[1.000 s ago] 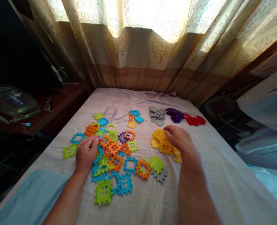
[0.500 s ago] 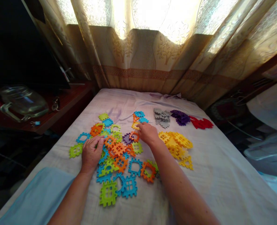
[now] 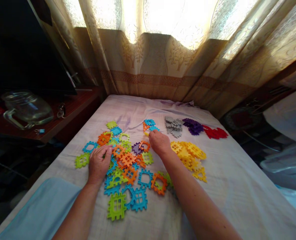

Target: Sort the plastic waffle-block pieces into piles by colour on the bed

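My right hand (image 3: pixel 160 142) pinches a yellow interlocking plastic piece (image 3: pixel 146 134), mostly covered by the fingers. Just beyond it lie blue tiles (image 3: pixel 149 122) and an orange tile (image 3: pixel 145 126). My left hand (image 3: pixel 99 163) rests at the left side of a mixed heap, its thumb apart from the fingers and no piece visible in it. The heap holds orange window tiles (image 3: pixel 128 159), a green window tile (image 3: pixel 117 206), a blue window tile (image 3: pixel 139 199) and a purple tile (image 3: pixel 136 148). A green tile (image 3: pixel 82 160) lies left of that hand.
Sorted piles stand on the right of the cloth-covered surface (image 3: pixel 238 186): yellow (image 3: pixel 188 155), grey (image 3: pixel 173 126), purple (image 3: pixel 193 126) and red (image 3: pixel 215 132). A glass jug (image 3: pixel 27 108) lies on the brown desk at left. A curtain (image 3: pixel 150 66) hangs behind.
My right hand has lifted the yellow piece from beside the small orange and blue tiles and tilted it, drawing slightly nearer. My left hand stays in place. The view has shifted slightly.
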The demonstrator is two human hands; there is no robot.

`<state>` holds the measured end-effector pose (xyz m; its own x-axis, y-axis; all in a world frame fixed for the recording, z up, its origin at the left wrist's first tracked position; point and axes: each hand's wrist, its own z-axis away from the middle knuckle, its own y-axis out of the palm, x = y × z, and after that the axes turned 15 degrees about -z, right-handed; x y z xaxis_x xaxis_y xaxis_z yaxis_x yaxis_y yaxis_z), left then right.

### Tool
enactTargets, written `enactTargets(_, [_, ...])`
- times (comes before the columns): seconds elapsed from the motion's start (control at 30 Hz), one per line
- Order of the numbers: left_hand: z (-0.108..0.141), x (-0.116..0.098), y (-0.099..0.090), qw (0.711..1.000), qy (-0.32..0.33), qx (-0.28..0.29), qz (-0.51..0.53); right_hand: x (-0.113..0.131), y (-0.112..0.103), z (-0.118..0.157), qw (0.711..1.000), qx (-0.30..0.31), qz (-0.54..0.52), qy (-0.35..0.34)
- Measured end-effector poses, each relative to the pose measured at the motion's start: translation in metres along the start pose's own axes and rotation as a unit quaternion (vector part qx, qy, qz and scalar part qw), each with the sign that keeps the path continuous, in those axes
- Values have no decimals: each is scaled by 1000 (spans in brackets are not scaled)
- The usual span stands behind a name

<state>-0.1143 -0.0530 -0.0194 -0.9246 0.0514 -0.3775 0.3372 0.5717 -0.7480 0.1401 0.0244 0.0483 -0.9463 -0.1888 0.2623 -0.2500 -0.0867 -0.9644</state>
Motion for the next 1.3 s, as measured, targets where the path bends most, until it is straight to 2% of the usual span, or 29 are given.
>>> enactTargets(0.1, [0,0,0,1000,5,3,-1,-15,-20,22,997,-50,-15,49])
enactTargets(0.2, [0,1,0,1000,2,4,-4,-44,-39,47,990,-53,-38,126])
enactTargets(0.27, [0,1,1,1000,0,5,-7,-66,-45,62,984,-59,-39,162])
enactTargets(0.33, [-1,1,1,1000,-3,10,-7,-82,-46,74,981,-84,-23,171])
enactTargets(0.4, [-1,2,1,1000,-5,15,-2,-87,-41,80,981,-119,-3,154])
enactTargets(0.5, [-2,1,0,1000,-7,16,4,-76,-23,80,987,-148,17,68])
enactTargets(0.6, [-3,2,0,1000,-10,20,5,-60,-1,73,994,-100,31,-20])
enactTargets(0.67, [-3,2,0,1000,-11,21,5,-58,10,69,997,-69,38,-26])
enactTargets(0.73, [-3,3,1,1000,-13,21,5,-64,14,69,997,-66,43,-13])
enactTargets(0.93, [-4,6,1,1000,-1,19,10,-111,3,78,993,-96,62,9])
enactTargets(1.3, [-5,7,1,1000,4,20,2,-224,-13,87,981,-146,97,85])
